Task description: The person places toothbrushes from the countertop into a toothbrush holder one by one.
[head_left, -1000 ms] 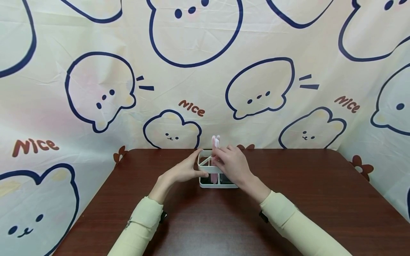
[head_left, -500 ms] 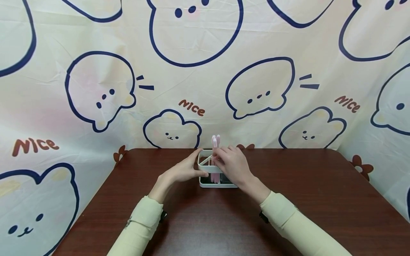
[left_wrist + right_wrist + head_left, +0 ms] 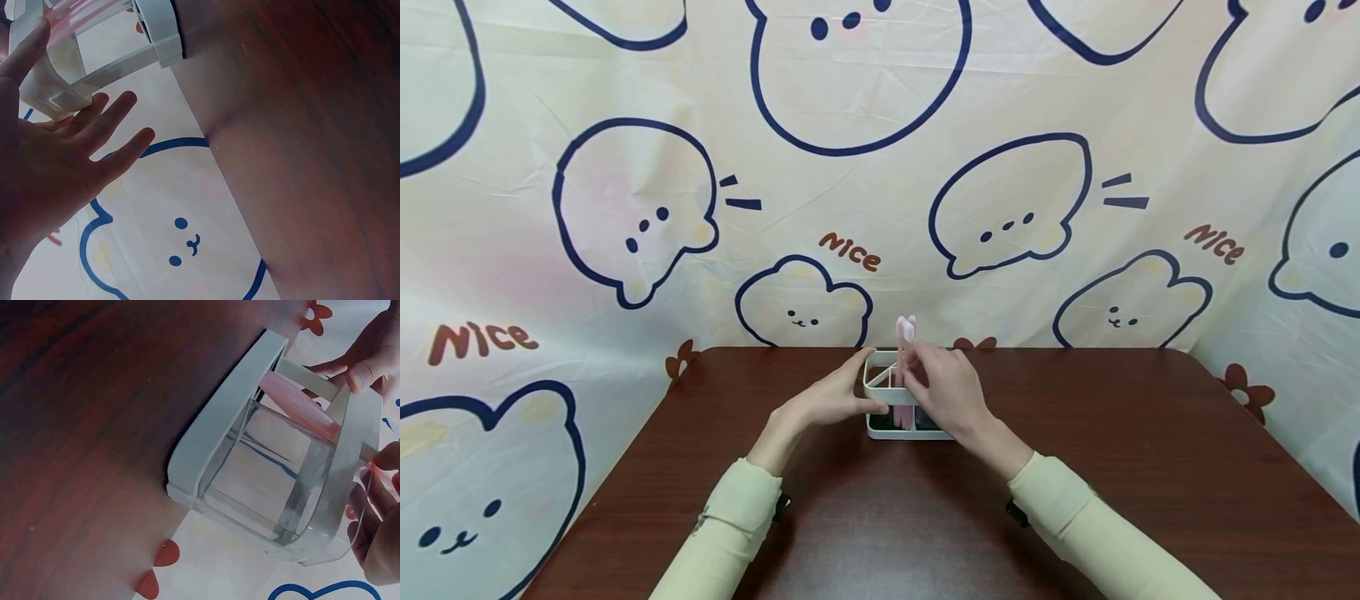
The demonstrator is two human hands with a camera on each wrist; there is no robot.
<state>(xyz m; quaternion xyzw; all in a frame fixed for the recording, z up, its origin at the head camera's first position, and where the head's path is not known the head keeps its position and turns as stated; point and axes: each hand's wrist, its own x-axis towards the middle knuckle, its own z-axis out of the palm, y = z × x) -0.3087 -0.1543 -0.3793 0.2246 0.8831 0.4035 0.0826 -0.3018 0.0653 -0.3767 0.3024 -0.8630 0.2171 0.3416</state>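
A white toothbrush holder (image 3: 889, 395) stands upright near the table's far edge. My left hand (image 3: 831, 397) grips its left side, thumb at the front and fingers behind; in the left wrist view some fingers (image 3: 119, 119) stretch past the frame. Two pink toothbrushes (image 3: 902, 333) stand close together in the holder, heads up, their handles seen below the upper rim. My right hand (image 3: 951, 390) pinches one of them just under its head. In the right wrist view a pink handle (image 3: 300, 403) leans inside the frame, beside a clear cup (image 3: 275, 469) in the holder's other compartment.
The brown wooden table (image 3: 880, 533) spreads out in front of the holder and to both sides. Behind it hangs a pale cloth (image 3: 880, 200) printed with bears. A triangular divider (image 3: 882, 377) splits the holder's left part.
The pinched toothbrush has turned about its length: its head showed a striped face half a second ago and shows pale bristles sideways now. My right fingers have shifted slightly; my left hand stays put.
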